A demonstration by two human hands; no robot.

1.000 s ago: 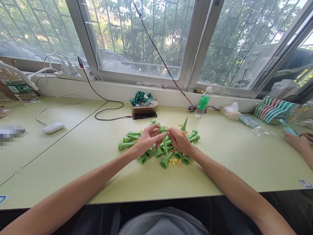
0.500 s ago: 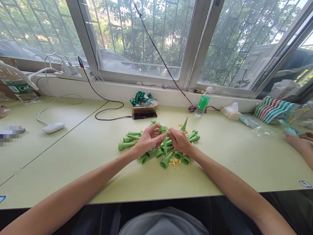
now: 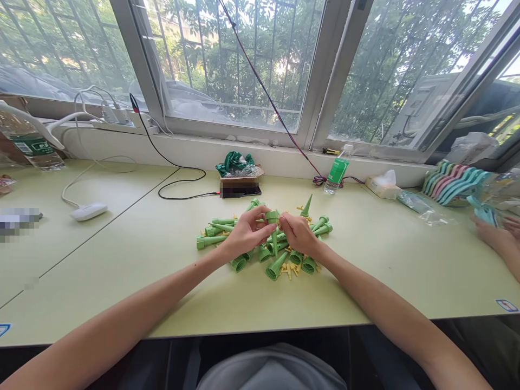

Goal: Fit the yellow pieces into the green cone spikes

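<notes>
My left hand [image 3: 244, 233] pinches a green cone-shaped plastic spike [image 3: 273, 230], held upright with its wide cap up and its tip pointing down. My right hand [image 3: 298, 233] has its fingers closed against the same spike just below the cap, perhaps with a small yellow piece that I cannot make out. Both hands hover over a pile of several green spikes [image 3: 280, 262] and small yellow pieces [image 3: 289, 269] in the middle of the pale green table [image 3: 162, 260].
Another person's hands [image 3: 493, 235] work at the right edge beside stacked teal and pink items [image 3: 455, 181]. A green bottle [image 3: 337, 170], tissue pack [image 3: 382, 184], small box with green bag [image 3: 239, 176], black cable [image 3: 179, 179], white mouse [image 3: 87, 211] and large water bottle [image 3: 24, 141] line the back.
My hands and the spike have barely shifted. The other person's hands at the right lifted a teal item slightly.
</notes>
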